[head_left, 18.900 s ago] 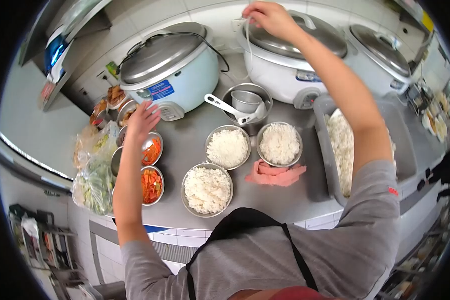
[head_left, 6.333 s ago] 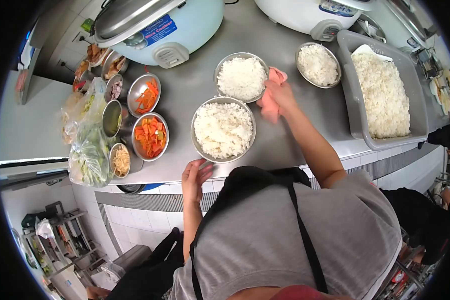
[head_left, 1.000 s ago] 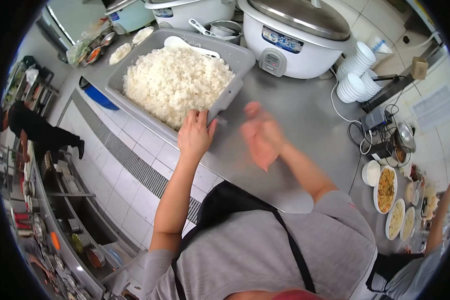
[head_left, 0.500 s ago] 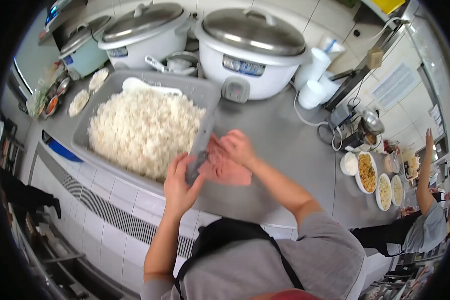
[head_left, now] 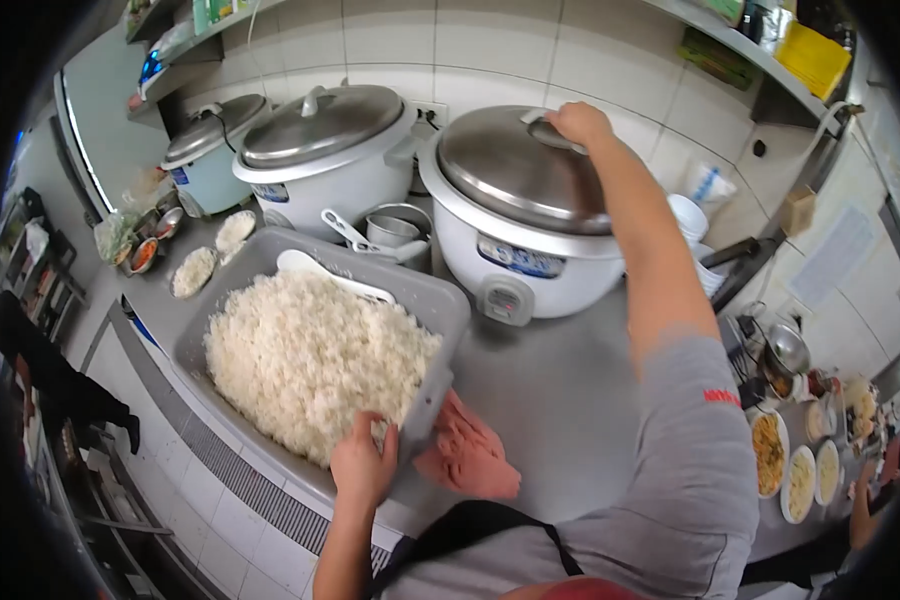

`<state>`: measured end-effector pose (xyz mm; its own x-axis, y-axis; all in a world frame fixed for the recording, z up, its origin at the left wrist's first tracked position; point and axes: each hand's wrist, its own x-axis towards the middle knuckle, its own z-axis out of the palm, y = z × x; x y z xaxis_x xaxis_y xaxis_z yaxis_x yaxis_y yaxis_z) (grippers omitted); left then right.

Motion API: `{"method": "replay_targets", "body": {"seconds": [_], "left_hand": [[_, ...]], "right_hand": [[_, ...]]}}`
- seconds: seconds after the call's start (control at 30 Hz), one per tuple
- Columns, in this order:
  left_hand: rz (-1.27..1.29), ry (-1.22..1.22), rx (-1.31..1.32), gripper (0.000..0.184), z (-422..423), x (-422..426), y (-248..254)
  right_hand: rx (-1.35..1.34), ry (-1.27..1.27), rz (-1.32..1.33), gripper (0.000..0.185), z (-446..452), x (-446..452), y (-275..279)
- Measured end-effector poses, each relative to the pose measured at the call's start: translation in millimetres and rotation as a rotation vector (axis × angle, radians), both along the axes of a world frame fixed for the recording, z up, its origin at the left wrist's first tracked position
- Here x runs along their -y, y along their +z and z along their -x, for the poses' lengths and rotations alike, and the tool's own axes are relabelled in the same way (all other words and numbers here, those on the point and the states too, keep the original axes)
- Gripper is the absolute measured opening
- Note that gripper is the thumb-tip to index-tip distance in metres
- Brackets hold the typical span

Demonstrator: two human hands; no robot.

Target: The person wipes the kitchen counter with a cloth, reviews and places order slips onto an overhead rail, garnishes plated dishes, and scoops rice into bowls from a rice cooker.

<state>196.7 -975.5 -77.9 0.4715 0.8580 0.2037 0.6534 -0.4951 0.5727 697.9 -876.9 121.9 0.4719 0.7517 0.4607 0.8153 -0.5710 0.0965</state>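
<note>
My right hand (head_left: 578, 124) is closed round the handle of the steel lid (head_left: 510, 165), which rests on the large white rice cooker (head_left: 560, 285). My left hand (head_left: 363, 460) grips the near right rim of the grey tub (head_left: 443, 350), its fingers curled over the edge beside the rice. White rice (head_left: 310, 350) is heaped in the tub, and a white paddle (head_left: 332, 277) lies on top at the back. A crumpled pink cloth (head_left: 468, 455) lies on the steel counter against the tub's right side.
Two more lidded cookers (head_left: 325, 160) (head_left: 215, 160) stand at the back left. Behind the tub is a metal pot (head_left: 398, 228) with a white ladle. Rice bowls (head_left: 194, 271) sit left of the tub. Oval dishes of food (head_left: 769, 455) and a person's arm (head_left: 863, 510) are at the right.
My right hand has let go of the pink cloth, reached up and taken hold of the lid's handle. My left hand has stayed at the tub's rim. The view has tilted up towards the cookers.
</note>
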Motion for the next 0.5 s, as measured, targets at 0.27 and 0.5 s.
{"method": "replay_targets", "body": {"seconds": [0.27,0.5], "left_hand": [[0.002,-0.013,0.038,0.017,-4,-1,4],[0.047,-0.054,0.036,0.015,-2,-1,-4]], "right_hand": [[-0.004,0.078,0.039,0.042,-12,20,-4],[0.238,-0.005,-0.22,0.022,-36,29,74]]}}
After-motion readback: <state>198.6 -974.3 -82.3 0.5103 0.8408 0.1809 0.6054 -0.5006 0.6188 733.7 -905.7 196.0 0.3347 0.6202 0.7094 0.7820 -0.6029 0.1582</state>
